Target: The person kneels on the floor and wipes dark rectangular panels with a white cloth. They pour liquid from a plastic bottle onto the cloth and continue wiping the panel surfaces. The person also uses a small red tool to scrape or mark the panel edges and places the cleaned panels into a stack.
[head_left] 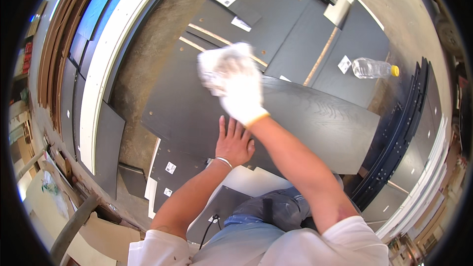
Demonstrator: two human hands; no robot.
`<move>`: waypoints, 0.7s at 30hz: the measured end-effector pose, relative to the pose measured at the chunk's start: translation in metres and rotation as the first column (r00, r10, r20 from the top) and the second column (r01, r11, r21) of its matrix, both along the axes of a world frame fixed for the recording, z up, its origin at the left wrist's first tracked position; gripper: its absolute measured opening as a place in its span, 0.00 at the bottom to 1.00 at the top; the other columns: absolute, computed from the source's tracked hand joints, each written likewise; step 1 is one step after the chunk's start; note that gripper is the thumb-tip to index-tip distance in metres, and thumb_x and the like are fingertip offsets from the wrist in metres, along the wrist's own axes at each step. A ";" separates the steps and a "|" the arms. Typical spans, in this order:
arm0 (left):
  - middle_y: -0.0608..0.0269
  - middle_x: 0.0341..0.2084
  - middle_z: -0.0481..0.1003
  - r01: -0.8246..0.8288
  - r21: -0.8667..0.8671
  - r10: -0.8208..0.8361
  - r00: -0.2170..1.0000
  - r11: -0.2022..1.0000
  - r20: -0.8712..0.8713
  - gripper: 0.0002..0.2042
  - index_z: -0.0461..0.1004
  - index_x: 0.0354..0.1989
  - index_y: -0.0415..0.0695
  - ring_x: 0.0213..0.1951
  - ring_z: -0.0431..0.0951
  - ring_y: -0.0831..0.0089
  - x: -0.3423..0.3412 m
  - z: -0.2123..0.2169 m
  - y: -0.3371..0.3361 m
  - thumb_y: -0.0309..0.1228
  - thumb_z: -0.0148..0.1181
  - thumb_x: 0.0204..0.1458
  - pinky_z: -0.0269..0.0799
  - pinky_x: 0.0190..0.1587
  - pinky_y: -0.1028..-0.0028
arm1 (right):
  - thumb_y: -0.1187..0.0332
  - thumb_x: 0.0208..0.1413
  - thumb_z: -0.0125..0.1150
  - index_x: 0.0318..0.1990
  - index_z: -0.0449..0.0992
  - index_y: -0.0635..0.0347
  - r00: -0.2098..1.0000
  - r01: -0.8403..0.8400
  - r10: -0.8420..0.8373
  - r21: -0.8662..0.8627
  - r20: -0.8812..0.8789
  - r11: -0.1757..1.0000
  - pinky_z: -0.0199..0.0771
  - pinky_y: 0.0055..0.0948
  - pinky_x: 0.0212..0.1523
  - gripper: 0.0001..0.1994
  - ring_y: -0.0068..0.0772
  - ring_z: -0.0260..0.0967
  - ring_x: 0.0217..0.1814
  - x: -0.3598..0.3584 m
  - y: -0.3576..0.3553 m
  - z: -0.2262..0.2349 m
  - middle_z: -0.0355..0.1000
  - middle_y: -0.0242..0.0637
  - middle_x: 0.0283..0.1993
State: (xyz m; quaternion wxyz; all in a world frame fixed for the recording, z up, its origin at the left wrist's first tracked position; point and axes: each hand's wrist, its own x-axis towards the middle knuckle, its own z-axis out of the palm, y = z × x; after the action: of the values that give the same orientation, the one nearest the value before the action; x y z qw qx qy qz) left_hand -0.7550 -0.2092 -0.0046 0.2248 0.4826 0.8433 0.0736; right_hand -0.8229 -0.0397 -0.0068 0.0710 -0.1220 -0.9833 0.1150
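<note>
A long dark grey board (315, 118) with faint wood grain lies in front of me across other dark panels. My left hand (235, 143), bare with a white band at the wrist, presses flat on the board's near edge with its fingers stretched out. Above it, my right hand (242, 88) wears a white glove with a yellowish cuff. Its fingers are closed on a crumpled white cloth (211, 69) over the board's upper left part. Motion blurs the cloth and fingers, so the exact grip is hard to see.
More dark panels (266, 7) with white labels lie beyond. A clear plastic bottle (369, 68) with a yellow cap lies at the right. Dark strips (401, 133) are stacked to my right; long white boards (106, 69) and brown strips (61, 44) stand at the left.
</note>
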 end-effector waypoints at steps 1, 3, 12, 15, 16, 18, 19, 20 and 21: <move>0.39 0.73 0.60 -0.006 -0.032 0.007 0.999 0.999 0.050 0.29 0.70 0.67 0.43 0.79 0.46 0.40 -0.002 0.000 0.000 0.46 0.51 0.61 0.31 0.77 0.33 | 0.56 0.71 0.44 0.66 0.76 0.53 0.992 -0.075 0.072 -0.019 -0.106 0.997 0.44 0.49 0.82 0.24 0.44 0.60 0.78 -0.016 -0.008 -0.006 0.70 0.42 0.72; 0.40 0.75 0.56 0.011 -0.052 -0.012 1.000 0.999 -0.026 0.32 0.65 0.73 0.45 0.79 0.45 0.41 -0.001 0.000 0.000 0.45 0.52 0.61 0.31 0.77 0.33 | 0.55 0.69 0.46 0.64 0.77 0.53 0.999 -0.027 0.027 -0.015 -0.026 1.000 0.42 0.49 0.82 0.24 0.39 0.60 0.78 0.003 0.009 -0.010 0.71 0.39 0.71; 0.41 0.80 0.43 0.013 0.070 -0.009 0.999 0.997 -0.054 0.37 0.59 0.77 0.46 0.81 0.37 0.42 0.001 -0.002 0.000 0.43 0.56 0.58 0.28 0.78 0.36 | 0.70 0.68 0.56 0.70 0.71 0.58 0.571 0.806 -0.819 -0.222 0.052 0.548 0.63 0.38 0.73 0.24 0.44 0.67 0.72 0.310 0.213 0.011 0.67 0.45 0.73; 0.42 0.80 0.44 0.002 0.079 0.001 0.999 0.997 -0.043 0.37 0.59 0.77 0.46 0.81 0.38 0.43 -0.002 0.001 0.000 0.44 0.56 0.59 0.29 0.78 0.35 | 0.66 0.68 0.56 0.71 0.71 0.55 0.814 0.571 -0.572 -0.043 -0.097 0.820 0.50 0.43 0.80 0.24 0.51 0.63 0.75 0.248 0.148 -0.013 0.67 0.49 0.74; 0.42 0.81 0.44 -0.001 0.079 0.004 0.999 0.997 -0.036 0.37 0.59 0.77 0.46 0.81 0.38 0.43 -0.001 0.001 -0.001 0.44 0.55 0.59 0.29 0.77 0.35 | 0.63 0.70 0.54 0.69 0.74 0.55 0.873 0.488 -0.487 -0.065 0.028 0.870 0.48 0.46 0.81 0.22 0.52 0.63 0.76 0.212 0.124 -0.019 0.73 0.48 0.69; 0.43 0.79 0.49 0.005 0.087 0.000 0.999 0.996 -0.055 0.34 0.62 0.76 0.46 0.81 0.42 0.43 -0.001 0.001 -0.002 0.46 0.51 0.61 0.32 0.77 0.34 | 0.62 0.70 0.53 0.65 0.79 0.45 0.963 0.258 -0.255 0.032 -0.088 0.966 0.49 0.52 0.80 0.19 0.50 0.65 0.75 0.132 0.068 -0.025 0.76 0.46 0.66; 0.43 0.78 0.52 0.015 0.076 -0.012 0.999 0.997 -0.042 0.33 0.63 0.75 0.45 0.80 0.44 0.43 -0.001 -0.001 -0.002 0.47 0.51 0.61 0.32 0.77 0.34 | 0.60 0.70 0.52 0.64 0.79 0.43 0.974 0.173 -0.172 -0.008 -0.145 0.985 0.48 0.52 0.80 0.19 0.50 0.67 0.74 0.091 0.044 -0.022 0.76 0.44 0.66; 0.43 0.76 0.55 0.024 0.058 -0.022 0.999 0.998 -0.034 0.33 0.65 0.73 0.45 0.80 0.46 0.43 0.000 -0.002 -0.002 0.47 0.52 0.61 0.32 0.77 0.33 | 0.59 0.68 0.51 0.64 0.79 0.47 0.993 0.063 -0.058 0.053 -0.099 0.997 0.45 0.51 0.81 0.20 0.48 0.65 0.76 0.052 0.024 -0.017 0.76 0.43 0.67; 0.43 0.75 0.59 0.025 0.037 -0.025 0.999 0.999 -0.025 0.32 0.66 0.72 0.45 0.79 0.48 0.42 0.001 -0.004 -0.003 0.47 0.52 0.61 0.32 0.77 0.32 | 0.58 0.67 0.51 0.65 0.78 0.50 0.999 0.002 0.000 0.045 -0.037 0.999 0.42 0.51 0.82 0.22 0.44 0.61 0.79 0.012 0.004 -0.013 0.73 0.42 0.70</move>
State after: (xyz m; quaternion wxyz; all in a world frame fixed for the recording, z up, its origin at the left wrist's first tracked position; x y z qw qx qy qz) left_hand -0.7542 -0.2124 -0.0081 0.2064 0.4982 0.8383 0.0808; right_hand -0.8111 -0.0356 -0.0195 0.0919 -0.1186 -0.9841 0.0951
